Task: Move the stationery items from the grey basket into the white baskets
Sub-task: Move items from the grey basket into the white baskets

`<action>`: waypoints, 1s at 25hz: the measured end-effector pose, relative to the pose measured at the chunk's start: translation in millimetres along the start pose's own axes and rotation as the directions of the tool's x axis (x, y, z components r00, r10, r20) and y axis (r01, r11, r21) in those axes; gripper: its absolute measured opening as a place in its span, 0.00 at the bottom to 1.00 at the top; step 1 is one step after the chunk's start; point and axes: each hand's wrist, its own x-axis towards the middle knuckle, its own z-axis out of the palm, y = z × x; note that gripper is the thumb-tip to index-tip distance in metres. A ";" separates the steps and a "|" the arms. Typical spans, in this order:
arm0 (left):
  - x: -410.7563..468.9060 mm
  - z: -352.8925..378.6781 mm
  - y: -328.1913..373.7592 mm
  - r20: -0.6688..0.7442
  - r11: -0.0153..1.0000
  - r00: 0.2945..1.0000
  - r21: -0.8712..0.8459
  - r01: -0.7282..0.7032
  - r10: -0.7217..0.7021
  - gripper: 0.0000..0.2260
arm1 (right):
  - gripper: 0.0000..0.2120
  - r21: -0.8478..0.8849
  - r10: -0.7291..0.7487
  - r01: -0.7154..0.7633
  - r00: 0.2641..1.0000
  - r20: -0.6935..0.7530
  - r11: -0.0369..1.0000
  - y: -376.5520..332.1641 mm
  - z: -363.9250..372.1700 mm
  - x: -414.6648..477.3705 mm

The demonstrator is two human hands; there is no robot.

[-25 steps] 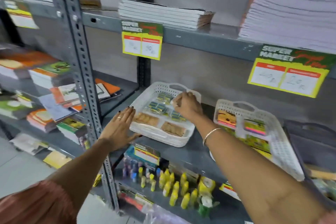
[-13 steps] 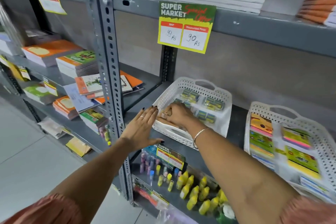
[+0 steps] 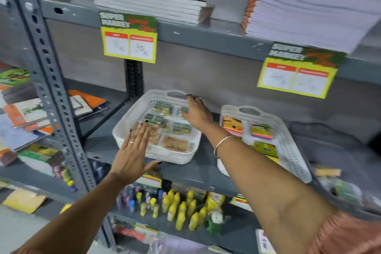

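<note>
Left hand: flat, fingers spread — laid over the front-left rim of the left basket; grips nothing
Right hand: palm down over that basket's back-right corner; grip — cannot tell
Left basket: at the shelf front; holds small packets
Right basket: just beside; bright pads inside
Grey basket: far right edge, blurred

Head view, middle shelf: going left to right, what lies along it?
Stacked notebooks → left hand → left white basket → right hand → right white basket → grey basket.
</note>
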 end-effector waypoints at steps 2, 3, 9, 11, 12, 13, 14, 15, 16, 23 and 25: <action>17.9 0.8 56.0 -0.060 0.991 0.991 -0.050 -0.123 0.120 0.41 | 0.26 -0.025 0.121 -0.124 0.989 -0.086 0.992 47.5 -31.0 -23.1; 24.6 2.5 78.9 -0.066 0.983 0.983 -0.050 -0.177 0.174 0.41 | 0.26 -0.038 0.173 -0.179 0.978 -0.117 0.983 68.8 -43.6 -33.4; 26.8 32.2 158.6 0.069 0.957 0.962 -0.139 -0.252 0.264 0.43 | 0.20 -0.169 0.511 -0.533 0.845 -0.157 0.829 231.0 -99.5 -127.1; 20.8 48.0 163.4 0.121 0.959 0.962 -0.180 -0.220 0.243 0.45 | 0.18 -0.249 0.565 -0.550 0.825 -0.016 0.797 276.1 -102.6 -158.7; 19.7 55.9 167.2 0.139 0.958 0.961 -0.192 -0.211 0.239 0.45 | 0.17 -0.278 0.570 -0.531 0.817 0.082 0.801 296.5 -102.5 -172.2; 19.0 63.2 169.9 0.158 0.960 0.961 -0.201 -0.194 0.228 0.46 | 0.17 -0.308 0.562 -0.496 0.807 0.181 0.812 308.7 -103.3 -184.1; 18.3 67.4 171.3 0.176 0.964 0.962 -0.203 -0.173 0.210 0.48 | 0.19 -0.344 0.539 -0.446 0.802 0.256 0.826 316.8 -101.8 -192.6; 18.1 69.6 174.6 0.184 0.968 0.965 -0.203 -0.147 0.186 0.48 | 0.24 -0.385 0.508 -0.381 0.802 0.315 0.841 322.1 -100.3 -201.5; 18.2 71.9 177.8 0.179 0.973 0.971 -0.198 -0.120 0.157 0.49 | 0.30 -0.412 0.460 -0.307 0.816 0.349 0.858 329.3 -96.9 -207.6; 16.0 67.9 183.5 0.160 0.988 0.981 -0.127 -0.089 0.109 0.45 | 0.28 -0.503 0.335 -0.169 0.906 0.260 0.848 339.9 -79.5 -209.5; 16.3 66.3 184.1 0.176 0.989 0.978 -0.113 -0.096 0.115 0.46 | 0.27 -0.420 0.362 -0.224 0.888 0.285 0.879 338.1 -86.0 -205.3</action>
